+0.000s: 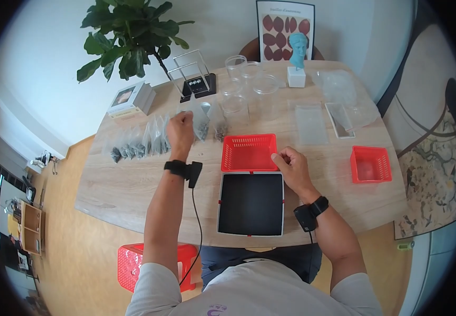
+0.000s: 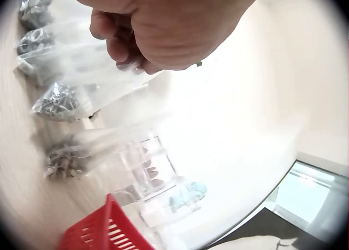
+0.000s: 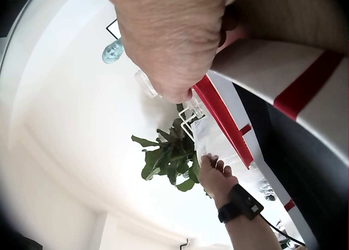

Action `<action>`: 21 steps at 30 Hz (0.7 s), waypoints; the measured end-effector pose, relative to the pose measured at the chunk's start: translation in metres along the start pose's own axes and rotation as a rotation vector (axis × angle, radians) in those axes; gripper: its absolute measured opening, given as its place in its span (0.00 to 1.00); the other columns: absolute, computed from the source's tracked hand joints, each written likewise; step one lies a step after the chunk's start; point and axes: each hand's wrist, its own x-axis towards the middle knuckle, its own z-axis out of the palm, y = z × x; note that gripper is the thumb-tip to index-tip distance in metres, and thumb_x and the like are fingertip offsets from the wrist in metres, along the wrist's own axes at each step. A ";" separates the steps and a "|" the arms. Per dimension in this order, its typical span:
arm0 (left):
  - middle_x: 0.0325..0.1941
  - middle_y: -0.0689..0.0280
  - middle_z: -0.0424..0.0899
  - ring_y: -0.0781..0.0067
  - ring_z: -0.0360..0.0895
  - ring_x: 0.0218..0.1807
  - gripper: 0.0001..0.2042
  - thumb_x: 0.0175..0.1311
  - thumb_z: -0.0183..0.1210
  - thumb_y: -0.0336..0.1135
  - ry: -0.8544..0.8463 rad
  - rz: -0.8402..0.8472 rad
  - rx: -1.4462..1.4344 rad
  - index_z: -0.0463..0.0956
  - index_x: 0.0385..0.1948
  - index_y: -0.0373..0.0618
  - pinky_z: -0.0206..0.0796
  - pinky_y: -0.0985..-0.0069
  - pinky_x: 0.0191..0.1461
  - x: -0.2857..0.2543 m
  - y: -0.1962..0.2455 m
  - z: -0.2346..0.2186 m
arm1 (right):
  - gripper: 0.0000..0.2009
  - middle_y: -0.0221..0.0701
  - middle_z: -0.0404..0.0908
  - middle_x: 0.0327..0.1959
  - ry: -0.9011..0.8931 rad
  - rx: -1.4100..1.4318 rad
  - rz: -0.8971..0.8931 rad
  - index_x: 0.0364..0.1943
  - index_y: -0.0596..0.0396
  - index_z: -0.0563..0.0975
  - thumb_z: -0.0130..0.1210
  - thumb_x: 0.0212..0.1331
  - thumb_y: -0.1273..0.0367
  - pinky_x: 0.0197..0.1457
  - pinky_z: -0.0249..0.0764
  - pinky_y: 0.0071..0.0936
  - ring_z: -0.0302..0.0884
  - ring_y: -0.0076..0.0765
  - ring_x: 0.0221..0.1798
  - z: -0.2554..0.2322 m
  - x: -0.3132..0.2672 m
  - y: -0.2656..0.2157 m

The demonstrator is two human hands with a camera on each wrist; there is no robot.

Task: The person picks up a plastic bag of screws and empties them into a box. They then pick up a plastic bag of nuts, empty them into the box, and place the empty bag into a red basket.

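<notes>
My left hand [image 1: 180,131] is over the row of clear plastic bags at the left, fingers curled. In the left wrist view its fingertips pinch the top of a plastic bag [image 2: 103,78] with small grey metal parts at its bottom. Another bag, of brownish small parts [image 2: 68,160], stands beside it. My right hand [image 1: 297,171] grips the right rim of the red slotted basket [image 1: 249,138], thumb at the near right corner. Directly in front of that basket sits a white-walled tray with a black floor [image 1: 251,204].
Several more bags of parts [image 1: 128,150] line the left side. Behind stand boxed books [image 1: 131,100], a Newton's cradle [image 1: 199,87], clear round containers [image 1: 236,102] and a blue bust [image 1: 297,50]. A smaller red basket [image 1: 371,164] and flat plastic bags [image 1: 310,125] are at right.
</notes>
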 end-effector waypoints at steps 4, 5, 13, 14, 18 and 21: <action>0.25 0.72 0.80 0.86 0.72 0.26 0.15 0.76 0.62 0.41 -0.135 -0.059 -0.405 0.85 0.33 0.37 0.62 0.79 0.27 -0.008 0.047 -0.042 | 0.16 0.29 0.81 0.23 0.034 0.010 -0.018 0.32 0.62 0.82 0.68 0.68 0.61 0.31 0.70 0.25 0.73 0.20 0.27 0.000 0.001 0.002; 0.26 0.72 0.80 0.86 0.72 0.26 0.15 0.78 0.61 0.42 -0.178 -0.106 -0.424 0.86 0.35 0.38 0.62 0.80 0.26 -0.012 0.065 -0.055 | 0.16 0.29 0.81 0.23 0.038 0.013 -0.015 0.32 0.62 0.82 0.68 0.68 0.61 0.31 0.70 0.25 0.73 0.20 0.27 0.000 0.001 0.002; 0.31 0.69 0.82 0.83 0.75 0.26 0.14 0.83 0.57 0.41 -0.400 -0.085 -0.836 0.84 0.40 0.40 0.66 0.81 0.28 -0.045 0.122 -0.099 | 0.16 0.23 0.77 0.21 0.052 0.208 -0.034 0.30 0.60 0.81 0.65 0.71 0.62 0.29 0.66 0.20 0.70 0.14 0.26 -0.007 -0.009 -0.028; 0.32 0.68 0.82 0.82 0.75 0.26 0.14 0.83 0.55 0.41 -0.447 -0.076 -0.920 0.84 0.41 0.41 0.67 0.81 0.29 -0.049 0.128 -0.102 | 0.16 0.23 0.77 0.21 0.054 0.204 -0.031 0.30 0.60 0.81 0.65 0.71 0.62 0.29 0.66 0.20 0.70 0.14 0.26 -0.009 -0.012 -0.034; 0.31 0.68 0.84 0.79 0.78 0.27 0.14 0.84 0.54 0.40 -0.526 -0.111 -1.081 0.83 0.41 0.41 0.69 0.80 0.29 -0.066 0.151 -0.106 | 0.15 0.28 0.85 0.35 -0.448 0.493 0.175 0.51 0.58 0.82 0.61 0.75 0.60 0.29 0.76 0.18 0.80 0.19 0.30 -0.012 -0.026 -0.070; 0.31 0.67 0.86 0.77 0.81 0.28 0.14 0.84 0.53 0.40 -0.565 -0.179 -1.177 0.83 0.41 0.41 0.72 0.79 0.31 -0.079 0.161 -0.103 | 0.21 0.34 0.86 0.50 -0.670 0.695 0.258 0.67 0.55 0.75 0.58 0.77 0.59 0.34 0.84 0.21 0.86 0.25 0.36 -0.002 -0.032 -0.077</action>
